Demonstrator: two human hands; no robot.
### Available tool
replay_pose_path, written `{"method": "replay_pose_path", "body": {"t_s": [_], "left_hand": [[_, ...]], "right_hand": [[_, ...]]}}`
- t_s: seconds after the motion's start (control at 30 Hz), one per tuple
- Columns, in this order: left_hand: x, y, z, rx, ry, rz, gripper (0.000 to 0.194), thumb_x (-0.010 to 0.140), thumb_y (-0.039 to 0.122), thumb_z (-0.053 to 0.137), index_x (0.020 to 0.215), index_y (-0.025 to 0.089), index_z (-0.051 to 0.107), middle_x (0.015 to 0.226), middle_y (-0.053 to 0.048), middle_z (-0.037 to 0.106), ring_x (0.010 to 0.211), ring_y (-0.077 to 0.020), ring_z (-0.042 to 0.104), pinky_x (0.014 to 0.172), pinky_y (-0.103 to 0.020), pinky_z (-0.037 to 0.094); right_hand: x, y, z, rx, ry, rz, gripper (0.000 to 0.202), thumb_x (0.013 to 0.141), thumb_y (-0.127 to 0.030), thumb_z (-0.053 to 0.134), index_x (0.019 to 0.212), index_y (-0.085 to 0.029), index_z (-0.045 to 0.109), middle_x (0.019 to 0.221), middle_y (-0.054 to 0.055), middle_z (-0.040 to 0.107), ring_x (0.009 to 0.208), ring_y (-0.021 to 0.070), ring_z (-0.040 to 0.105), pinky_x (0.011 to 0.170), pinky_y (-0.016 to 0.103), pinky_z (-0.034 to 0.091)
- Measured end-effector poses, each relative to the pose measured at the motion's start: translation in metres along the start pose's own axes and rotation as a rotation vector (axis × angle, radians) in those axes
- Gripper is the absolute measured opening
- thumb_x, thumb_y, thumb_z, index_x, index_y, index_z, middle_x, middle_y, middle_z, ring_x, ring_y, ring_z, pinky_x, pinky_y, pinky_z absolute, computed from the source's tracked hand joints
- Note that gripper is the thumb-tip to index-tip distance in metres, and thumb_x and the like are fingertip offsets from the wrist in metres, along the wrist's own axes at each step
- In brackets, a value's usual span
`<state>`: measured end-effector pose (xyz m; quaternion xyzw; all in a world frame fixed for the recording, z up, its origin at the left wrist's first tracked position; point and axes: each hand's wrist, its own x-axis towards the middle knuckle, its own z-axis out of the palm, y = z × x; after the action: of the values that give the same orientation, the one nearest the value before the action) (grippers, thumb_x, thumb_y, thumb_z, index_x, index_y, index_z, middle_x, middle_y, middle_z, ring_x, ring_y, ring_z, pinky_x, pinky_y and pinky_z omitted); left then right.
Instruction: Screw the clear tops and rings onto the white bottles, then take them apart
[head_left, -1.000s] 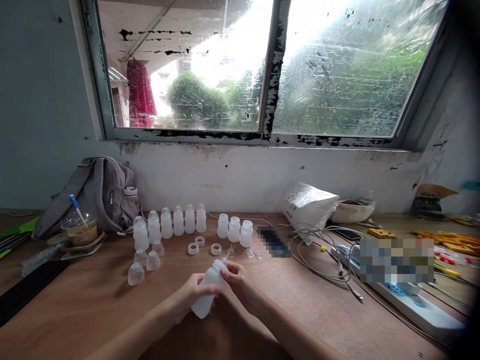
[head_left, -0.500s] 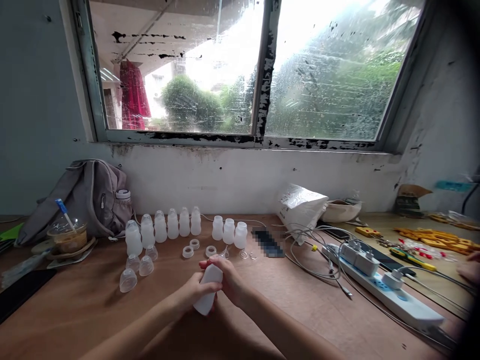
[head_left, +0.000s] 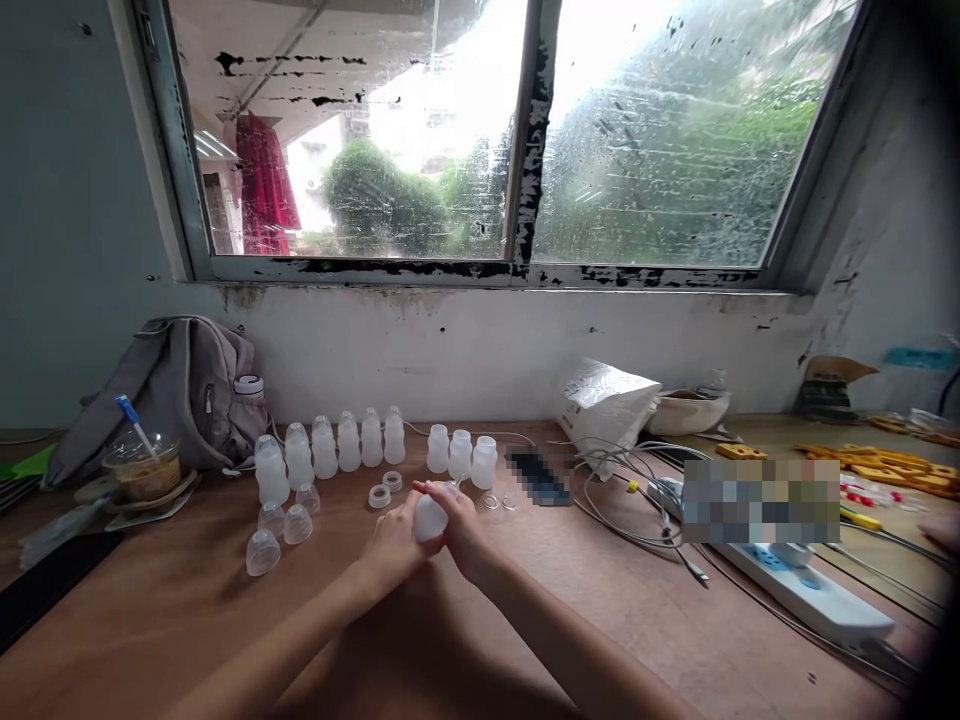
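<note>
Between both hands, over the middle of the table, is a milky-white baby bottle [head_left: 429, 522] with its rounded base turned towards me. My left hand [head_left: 391, 538] wraps its left side, and my right hand [head_left: 465, 532] closes round the right side and far end. The bottle's neck end is hidden by my fingers. Beyond the left hand stands a row of several capped baby bottles [head_left: 349, 443]. Three uncapped bottles [head_left: 460, 458] stand behind the right hand. White collar rings [head_left: 379, 496] lie just past my fingers, and several clear domed caps [head_left: 263, 553] sit at the left.
Left are a grey backpack [head_left: 191, 390], an iced drink cup [head_left: 142, 470] and a dark flat object [head_left: 56, 590]. Right are a white bag [head_left: 607, 400], looped cables [head_left: 611, 500] and a power strip [head_left: 825, 590]. Two thin rings [head_left: 490, 501] lie near the blurred dark object [head_left: 540, 475].
The bottle has tipped so that its base faces me instead of its long side showing. Both hands have moved slightly away from me and closed in round it.
</note>
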<state>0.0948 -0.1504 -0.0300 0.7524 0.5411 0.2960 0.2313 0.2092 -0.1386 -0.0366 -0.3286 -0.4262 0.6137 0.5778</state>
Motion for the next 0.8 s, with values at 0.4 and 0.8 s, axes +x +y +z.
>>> {"method": "replay_pose_path", "body": {"t_s": [0.4,0.8], "left_hand": [[0.005,0.004,0.019,-0.898,0.050,-0.112,0.045,0.070,0.042,0.060,0.102,0.014,0.049,0.098,-0.010,0.060,0.094,-0.0232,0.056,0.083,-0.033,0.042],[-0.034,-0.045,-0.047,0.038,-0.001,0.103,0.032,0.071,0.041,0.056,0.099,0.025,0.056,0.108,-0.004,0.055,0.106,-0.0244,0.045,0.091,-0.037,0.034]], "right_hand": [[-0.019,0.002,-0.041,0.095,-0.169,0.159,0.029,0.073,-0.034,0.061,0.097,-0.023,0.049,0.098,0.001,0.056,0.079,0.0149,0.059,0.070,0.027,0.046],[-0.016,-0.003,-0.056,0.164,0.034,0.190,0.033,0.074,-0.042,0.055,0.094,-0.017,0.049,0.069,0.002,0.058,0.045,0.0081,0.052,0.042,0.019,0.045]]}}
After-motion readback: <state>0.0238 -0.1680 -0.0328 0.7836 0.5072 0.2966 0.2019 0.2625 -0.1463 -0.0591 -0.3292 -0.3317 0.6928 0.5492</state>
